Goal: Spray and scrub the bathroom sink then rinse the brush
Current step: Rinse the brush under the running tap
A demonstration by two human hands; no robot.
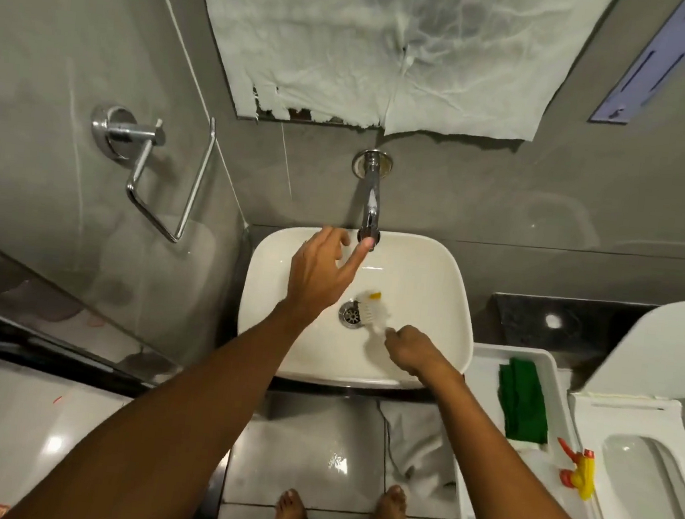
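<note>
Left hand fingers spread at tap, right hand pinching brush (blurred) by drain: sudden flow could splash.

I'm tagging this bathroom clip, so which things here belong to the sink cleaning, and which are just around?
In use: sink, brush held by right hand, tap at left hand, spray bottle.

Just around: green cloth, toilet, towel ring.

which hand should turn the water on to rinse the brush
The left hand. It is open and already at the tap spout, a fingertip by its tip. The right hand is shut on the brush, low in the sink by the drain.
</note>
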